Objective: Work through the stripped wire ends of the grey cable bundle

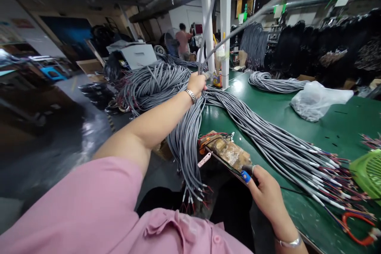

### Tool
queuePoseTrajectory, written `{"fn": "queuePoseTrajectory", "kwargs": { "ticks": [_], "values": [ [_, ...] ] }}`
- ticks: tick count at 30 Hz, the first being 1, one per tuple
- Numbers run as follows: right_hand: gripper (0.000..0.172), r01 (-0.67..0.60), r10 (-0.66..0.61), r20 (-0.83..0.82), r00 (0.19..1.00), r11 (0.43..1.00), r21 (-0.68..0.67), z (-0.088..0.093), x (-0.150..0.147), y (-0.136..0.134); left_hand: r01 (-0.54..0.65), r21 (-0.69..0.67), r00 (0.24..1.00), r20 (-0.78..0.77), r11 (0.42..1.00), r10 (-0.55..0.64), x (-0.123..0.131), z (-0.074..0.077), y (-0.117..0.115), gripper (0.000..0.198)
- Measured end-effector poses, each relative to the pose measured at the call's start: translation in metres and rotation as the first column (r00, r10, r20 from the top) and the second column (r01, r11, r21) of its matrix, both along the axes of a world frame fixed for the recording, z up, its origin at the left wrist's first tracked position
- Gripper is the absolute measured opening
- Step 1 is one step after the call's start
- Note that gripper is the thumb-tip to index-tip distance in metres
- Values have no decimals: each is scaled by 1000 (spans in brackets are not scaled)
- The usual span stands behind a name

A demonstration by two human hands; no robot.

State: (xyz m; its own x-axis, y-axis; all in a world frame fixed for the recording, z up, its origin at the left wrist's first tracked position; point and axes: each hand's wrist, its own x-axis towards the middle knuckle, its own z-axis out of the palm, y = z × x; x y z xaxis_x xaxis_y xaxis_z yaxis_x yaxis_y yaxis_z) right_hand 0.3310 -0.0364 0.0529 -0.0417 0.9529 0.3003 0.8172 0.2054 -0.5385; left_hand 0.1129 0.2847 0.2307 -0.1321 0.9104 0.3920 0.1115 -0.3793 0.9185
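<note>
The left grip [198,83] clamped 1 cable [244,24] raised off the bundle [268,135], the right grip [268,194] closed on the tool [229,152]; a clean pull seemed needed.

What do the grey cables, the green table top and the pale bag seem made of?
Grey cables, gripped by the left hand: matte plastic jacket, probably PVC; bare ends show coloured inner wires. Green table top: smooth, glossy coating, since lamps reflect on it. Pale bag: thin translucent plastic film, crumpled.

hands [197,83] [266,192]: 2 | plastic bag [320,100]: 1 | green fan [369,172]: 1
</note>
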Motion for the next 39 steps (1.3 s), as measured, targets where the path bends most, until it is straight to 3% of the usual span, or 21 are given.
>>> {"fn": "queuePoseTrajectory", "kwargs": {
  "ticks": [2, 4, 6, 8, 10, 11, 12, 15, 19, 23, 30, 32, 36, 39],
  "values": [
    [24, -1, 1, 12, 1000, 1000, -1, -1, 0, 0, 84, 43, 983, -166, 996, -76, 14, 0, -10, 24],
    [23, 1, -2, 22, 1000, 1000, 7, -2, 0, -1, 208, 60, 892, -421, 976, -164, 32, -10, -23, 25],
    [24, 7, -7, 27, 1000, 1000, 21, -2, 1, -2, 330, 69, 713, -672, 941, -201, 50, -30, -35, 23],
    [24, 8, -9, 20, 1000, 999, 33, -2, 0, -4, 471, 27, 427, -882, 882, -201, 65, -55, -47, 18],
    [23, 9, -9, 13, 1000, 999, 44, -1, 0, -4, 571, -21, 144, -982, 820, -125, 75, -82, -56, 16],
    [22, 12, -12, 11, 1000, 999, 49, 0, 0, -5, 595, -38, 39, -996, 803, -76, 79, -95, -60, 23],
    [21, 15, -16, 13, 1000, 998, 53, 0, -1, -5, 605, -35, -20, -999, 795, -30, 83, -106, -63, 34],
    [20, 18, -20, 22, 1000, 998, 67, 1, -1, -5, 647, 1, -86, -993, 763, 75, 91, -128, -66, 57],
    [20, 5, -6, 10, 1000, 997, 83, 0, -1, -6, 667, 48, -86, -986, 743, 141, 98, -135, -60, 49],
    [18, -6, 7, -3, 1000, 993, 115, -3, 0, -5, 679, 12, -91, -991, 734, 100, 99, -138, -54, 45],
    [16, -15, 12, 26, 1000, 993, 116, -7, 3, -2, 674, 16, 10, -1000, 739, 13, 91, -148, -51, 52],
    [17, 0, -5, 44, 999, 993, 119, -8, 3, -2, 663, 55, 113, -993, 747, -27, 85, -143, -48, 51],
    [21, 29, -34, 96, 995, 998, 59, -6, 2, -2, 493, 203, 480, -874, 846, -70, 66, -125, -40, 35],
    [15, 43, -48, 235, 971, 999, 26, 8, 0, 9, 369, 214, 667, -738, 905, -98, 49, -111, -38, 23]
  ]
}}
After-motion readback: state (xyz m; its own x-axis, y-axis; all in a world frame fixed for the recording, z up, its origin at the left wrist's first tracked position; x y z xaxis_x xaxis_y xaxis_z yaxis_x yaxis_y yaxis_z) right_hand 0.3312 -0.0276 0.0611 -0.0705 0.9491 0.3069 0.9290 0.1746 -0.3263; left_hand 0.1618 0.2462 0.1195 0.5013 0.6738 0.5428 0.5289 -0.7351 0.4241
